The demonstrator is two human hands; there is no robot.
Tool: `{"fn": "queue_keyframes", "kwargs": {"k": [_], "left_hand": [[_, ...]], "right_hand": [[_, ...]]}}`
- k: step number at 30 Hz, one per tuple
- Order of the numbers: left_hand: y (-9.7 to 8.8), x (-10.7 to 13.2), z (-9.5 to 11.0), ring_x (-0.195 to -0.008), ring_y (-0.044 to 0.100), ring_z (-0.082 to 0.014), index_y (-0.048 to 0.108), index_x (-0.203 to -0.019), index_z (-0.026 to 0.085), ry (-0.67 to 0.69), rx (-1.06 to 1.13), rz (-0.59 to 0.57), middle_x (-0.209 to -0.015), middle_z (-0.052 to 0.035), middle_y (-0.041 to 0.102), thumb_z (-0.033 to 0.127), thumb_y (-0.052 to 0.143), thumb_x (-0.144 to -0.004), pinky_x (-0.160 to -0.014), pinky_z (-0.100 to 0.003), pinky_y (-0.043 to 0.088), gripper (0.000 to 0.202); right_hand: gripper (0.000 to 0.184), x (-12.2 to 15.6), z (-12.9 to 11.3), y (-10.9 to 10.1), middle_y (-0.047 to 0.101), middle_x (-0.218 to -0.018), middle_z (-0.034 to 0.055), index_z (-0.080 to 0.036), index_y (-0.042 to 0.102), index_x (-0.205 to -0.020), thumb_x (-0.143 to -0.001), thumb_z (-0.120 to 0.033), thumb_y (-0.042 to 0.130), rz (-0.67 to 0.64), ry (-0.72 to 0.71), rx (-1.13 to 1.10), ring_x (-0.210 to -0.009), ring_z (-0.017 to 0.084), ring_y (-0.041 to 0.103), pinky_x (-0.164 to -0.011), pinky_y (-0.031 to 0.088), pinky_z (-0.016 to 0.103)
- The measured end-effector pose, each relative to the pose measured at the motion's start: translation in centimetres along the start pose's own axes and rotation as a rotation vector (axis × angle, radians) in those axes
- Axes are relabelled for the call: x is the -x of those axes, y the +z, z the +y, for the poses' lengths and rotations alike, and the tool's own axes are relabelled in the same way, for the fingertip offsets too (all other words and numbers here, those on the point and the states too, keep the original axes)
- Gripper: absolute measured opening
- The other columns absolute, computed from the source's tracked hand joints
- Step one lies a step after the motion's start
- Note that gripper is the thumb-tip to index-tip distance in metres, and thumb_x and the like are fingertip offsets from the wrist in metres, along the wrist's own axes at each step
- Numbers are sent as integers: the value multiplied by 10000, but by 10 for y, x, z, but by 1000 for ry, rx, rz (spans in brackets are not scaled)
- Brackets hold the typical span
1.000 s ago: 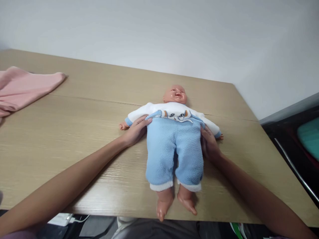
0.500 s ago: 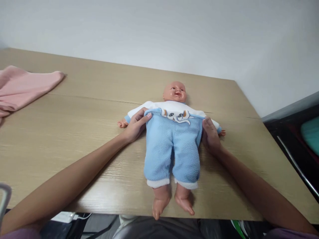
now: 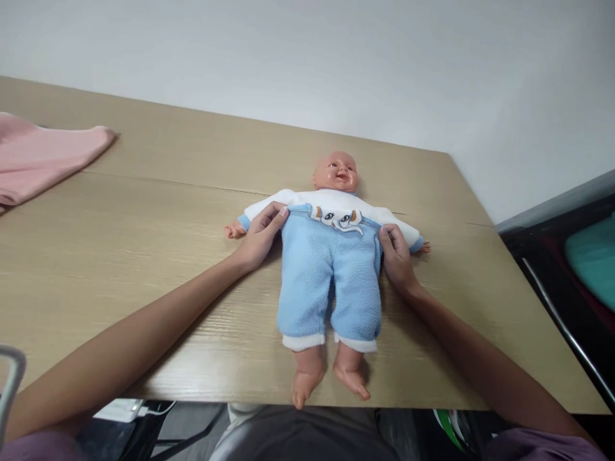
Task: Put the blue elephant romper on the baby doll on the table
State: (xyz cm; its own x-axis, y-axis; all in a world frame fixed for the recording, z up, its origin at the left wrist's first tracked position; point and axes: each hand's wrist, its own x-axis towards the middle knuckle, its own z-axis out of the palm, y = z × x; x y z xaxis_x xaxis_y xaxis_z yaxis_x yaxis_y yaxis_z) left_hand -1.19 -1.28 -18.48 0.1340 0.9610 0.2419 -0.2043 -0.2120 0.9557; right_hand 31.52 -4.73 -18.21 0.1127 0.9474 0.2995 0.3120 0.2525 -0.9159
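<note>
A baby doll (image 3: 336,171) lies on its back on the table, feet toward me at the front edge. It wears a white long-sleeved top (image 3: 327,197) with blue cuffs. Fleecy light blue pants (image 3: 307,275) with white hems cover its legs, and an animal face is stitched on their upper edge. My left hand (image 3: 263,234) pinches the upper edge at the left side, thumb on top. My right hand (image 3: 398,253) grips the opposite corner of that edge, its fingers curled. Both of the doll's bare feet and its two hands show.
A pink cloth (image 3: 48,153) lies at the far left of the wooden table (image 3: 168,218). A pale wall stands behind. At the right is a dark item with a teal part (image 3: 593,256). A white box with a cable (image 3: 120,410) sits below the front edge.
My right hand has moved slightly inward with its corner of the pants. My left fingers have shifted a little on the edge. The whole view has tilted slightly.
</note>
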Motion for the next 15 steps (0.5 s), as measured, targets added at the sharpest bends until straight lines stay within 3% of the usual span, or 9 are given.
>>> {"fn": "queue_keyframes", "kwargs": {"k": [3,5,8,10,12,15], "left_hand": [[3,1,1,-873,530,-194,726,-1025,233,71,-118,67,-944,-19,641,679,778,-1001,-854,-297,460,449],[4,2,2,-856,518,-194,728,-1075,239,80,-138,110,-953,-18,649,696,780,-991,-834,-297,448,467],[7,4,3,-827,489,-191,710,-1107,245,70,-143,145,-936,-10,621,685,784,-992,-781,-294,417,461],[9,6,4,-867,512,-197,697,-1107,246,98,-167,149,-960,-15,615,673,766,-1012,-807,-299,429,443],[11,8,7,-946,549,-209,683,-1095,246,161,-200,145,-1013,-28,627,659,730,-1042,-878,-310,455,419],[12,11,9,-988,561,-213,674,-1097,252,245,-223,146,-1043,-34,623,620,692,-1080,-929,-320,465,369]], "right_hand": [[413,-2,-5,3,550,-912,9,-267,589,-953,-1067,-663,616,49,58,20,-917,221,518,-912,493,357],[345,-3,-19,8,613,-1024,39,-281,613,-1026,-1062,-624,618,78,65,24,-1029,253,559,-1013,512,395],[266,-7,-57,20,645,-1309,97,-307,657,-1224,-1055,-513,659,42,-132,133,-1273,326,557,-1186,464,497],[255,-15,-87,31,644,-1385,118,-301,687,-1288,-1068,-425,661,-59,-336,231,-1384,373,529,-1263,392,557],[216,-31,-112,44,679,-1331,113,-279,718,-1258,-1096,-379,617,-218,-491,295,-1389,387,556,-1296,345,585],[216,-71,-127,75,718,-1264,107,-222,735,-1218,-1116,-299,561,-489,-575,381,-1309,359,637,-1239,409,558]]}}
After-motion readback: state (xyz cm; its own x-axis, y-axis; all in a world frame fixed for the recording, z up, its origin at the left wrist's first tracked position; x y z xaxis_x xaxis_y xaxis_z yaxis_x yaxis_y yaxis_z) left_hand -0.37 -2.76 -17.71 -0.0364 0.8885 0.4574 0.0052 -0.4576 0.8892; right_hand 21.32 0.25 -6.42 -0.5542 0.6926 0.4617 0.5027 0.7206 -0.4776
